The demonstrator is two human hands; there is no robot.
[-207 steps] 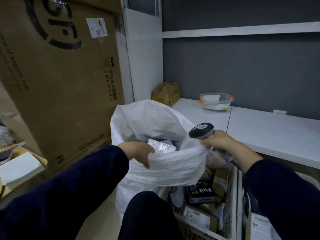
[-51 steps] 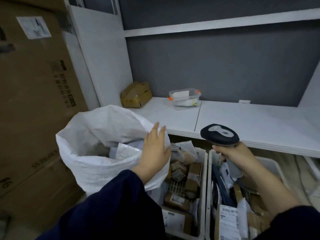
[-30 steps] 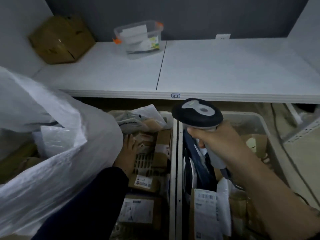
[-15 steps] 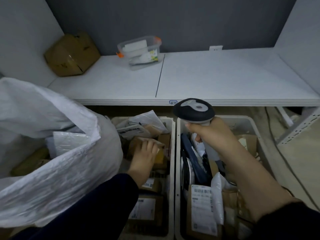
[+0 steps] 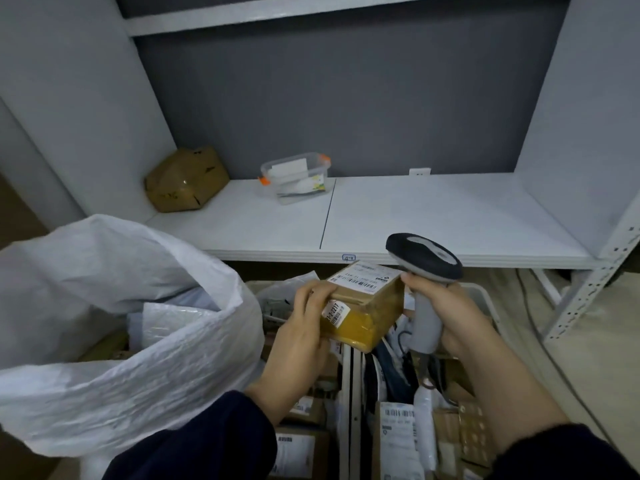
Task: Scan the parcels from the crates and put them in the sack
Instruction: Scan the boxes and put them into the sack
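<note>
Left hand [image 5: 304, 327] is gripping the small brown parcel [image 5: 363, 306] at its near-left corner, fingers curling over the top edge; thumb is hiding behind the box. The parcel is being held up above the crates, label side up; barcode is showing, print too blurred to read.

Right hand [image 5: 446, 313] is wrapping round the grey handle of the scanner [image 5: 424, 258]; its dark head is sitting just right of the parcel's far corner, contact unclear; can't tell if a finger is pressing the trigger.

White sack [image 5: 104, 341] is standing at left, mouth open, its fold covering part of the left crate [image 5: 344, 410]; a clear plastic bag is lying inside, other contents too dark to make out; its base is cut off by the frame edge.

Right crate [image 5: 483, 296] is sitting just beside the left one, rims near touching; both are holding boxes and bags, mostly hidden by the forearms.

On the white shelf [image 5: 450, 216] behind, a taped brown box [image 5: 185, 180] and a clear tub [image 5: 298, 178] are sitting apart.
</note>
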